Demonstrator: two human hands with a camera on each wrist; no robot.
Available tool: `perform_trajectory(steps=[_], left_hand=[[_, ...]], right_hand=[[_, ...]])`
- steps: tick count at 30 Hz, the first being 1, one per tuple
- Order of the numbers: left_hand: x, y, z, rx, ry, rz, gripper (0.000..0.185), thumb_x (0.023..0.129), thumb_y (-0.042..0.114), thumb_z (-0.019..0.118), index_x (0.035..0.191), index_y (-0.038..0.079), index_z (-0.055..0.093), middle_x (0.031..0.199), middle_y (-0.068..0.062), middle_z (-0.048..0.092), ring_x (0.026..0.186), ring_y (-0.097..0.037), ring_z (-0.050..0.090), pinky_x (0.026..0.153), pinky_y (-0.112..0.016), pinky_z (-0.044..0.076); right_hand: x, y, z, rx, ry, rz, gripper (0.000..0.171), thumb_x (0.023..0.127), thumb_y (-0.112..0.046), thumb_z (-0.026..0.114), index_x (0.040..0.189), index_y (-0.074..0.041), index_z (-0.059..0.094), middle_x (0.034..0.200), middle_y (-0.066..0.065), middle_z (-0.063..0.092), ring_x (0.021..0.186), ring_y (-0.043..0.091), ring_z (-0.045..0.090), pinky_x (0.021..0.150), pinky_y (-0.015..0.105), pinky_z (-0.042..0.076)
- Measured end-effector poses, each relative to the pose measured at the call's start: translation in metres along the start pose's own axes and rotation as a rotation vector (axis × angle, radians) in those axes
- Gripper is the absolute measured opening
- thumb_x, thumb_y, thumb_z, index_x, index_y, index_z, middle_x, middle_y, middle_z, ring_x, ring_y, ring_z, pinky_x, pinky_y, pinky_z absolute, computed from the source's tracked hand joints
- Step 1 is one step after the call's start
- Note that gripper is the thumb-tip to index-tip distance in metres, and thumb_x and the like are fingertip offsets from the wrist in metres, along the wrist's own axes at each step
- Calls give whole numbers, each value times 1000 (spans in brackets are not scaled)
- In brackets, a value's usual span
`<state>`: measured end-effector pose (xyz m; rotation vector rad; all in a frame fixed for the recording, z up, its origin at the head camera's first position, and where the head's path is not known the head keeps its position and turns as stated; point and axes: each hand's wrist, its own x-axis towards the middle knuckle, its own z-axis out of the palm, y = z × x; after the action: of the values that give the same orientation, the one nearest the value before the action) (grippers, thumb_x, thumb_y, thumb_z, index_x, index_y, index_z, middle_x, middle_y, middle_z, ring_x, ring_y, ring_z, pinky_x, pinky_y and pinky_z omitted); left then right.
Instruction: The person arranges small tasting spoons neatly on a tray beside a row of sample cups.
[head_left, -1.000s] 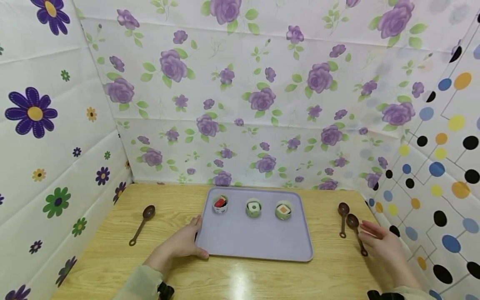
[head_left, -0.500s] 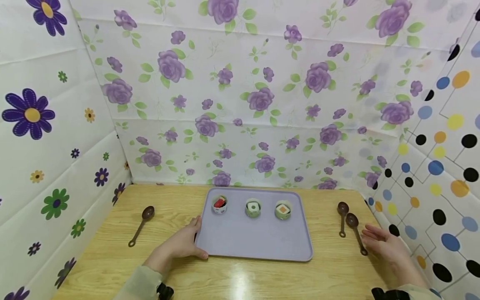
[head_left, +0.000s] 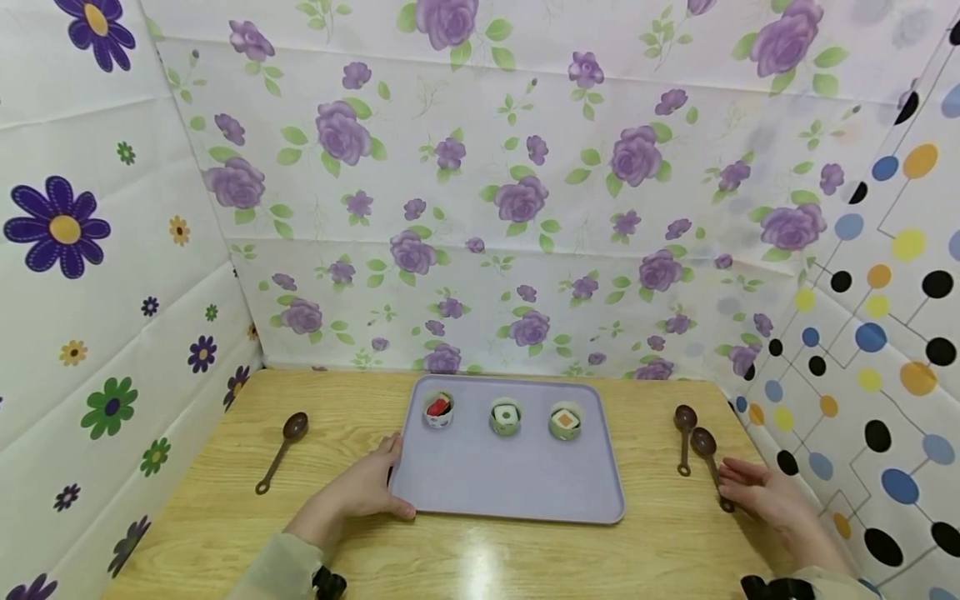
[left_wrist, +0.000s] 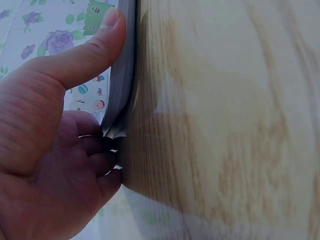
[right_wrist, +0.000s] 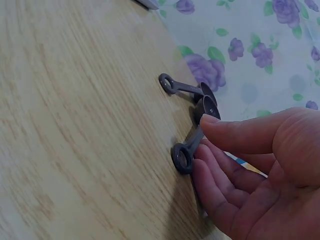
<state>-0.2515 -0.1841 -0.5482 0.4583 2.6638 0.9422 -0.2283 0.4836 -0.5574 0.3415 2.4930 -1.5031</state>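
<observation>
A lilac tray (head_left: 510,483) lies on the wooden table (head_left: 480,558). My left hand (head_left: 371,486) grips its left front edge; in the left wrist view the thumb (left_wrist: 85,55) lies on the rim (left_wrist: 124,90) and the fingers curl beneath. Three small cups stand along the tray's far side: a red-filled cup (head_left: 438,409), a white-filled cup (head_left: 507,416) and an orange-filled cup (head_left: 566,421). My right hand (head_left: 753,492) hovers low with relaxed fingers at the handle end of a brown spoon (head_left: 711,462), seen closer as the spoon (right_wrist: 194,140) beside my right hand (right_wrist: 235,165).
A second brown spoon (head_left: 684,433) lies just left of the first, and a third spoon (head_left: 281,450) lies at the table's left. Flower-printed cloth walls (head_left: 480,208) close in the table at the back and both sides.
My right hand has dropped lower and drawn its fingers in toward the ring end of the nearer right spoon. The left hand stays on the tray.
</observation>
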Motion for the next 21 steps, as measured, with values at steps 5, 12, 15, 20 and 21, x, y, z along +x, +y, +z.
perform_trajectory(steps=[5,12,15,20,21], left_hand=[[0,0,-1,2,0,-1,136,68,39,103,163,-14,21,170,-36,15,157,-55,19,125,-65,23],[1,1,-2,16,4,0,135,69,40,102,163,-14,22,171,-35,15,157,-54,19,125,-64,23],[1,1,-2,22,4,7,135,69,40,102,163,-14,22,171,-36,15,157,-54,20,125,-64,23],[0,0,-1,9,1,4,136,69,40,102,163,-14,21,170,-37,15,156,-54,20,125,-64,23],[0,0,-1,6,1,3,136,68,40,103,163,-14,21,170,-37,15,156,-54,20,125,-64,23]], right_hand=[[5,-4,4,-48,11,49,92,94,-19,85,161,13,31,162,33,39,120,14,66,83,16,55],[6,-8,6,-118,-4,65,98,90,-23,90,161,12,32,162,33,40,135,38,55,81,16,52],[4,-9,7,-128,-2,65,97,89,-23,90,160,13,35,158,33,47,133,40,55,80,18,51],[3,-10,10,-123,9,77,94,88,-21,90,158,14,38,152,34,52,129,39,57,79,20,52],[2,-11,11,-122,13,78,94,88,-20,91,157,14,38,150,34,52,128,39,57,79,20,52]])
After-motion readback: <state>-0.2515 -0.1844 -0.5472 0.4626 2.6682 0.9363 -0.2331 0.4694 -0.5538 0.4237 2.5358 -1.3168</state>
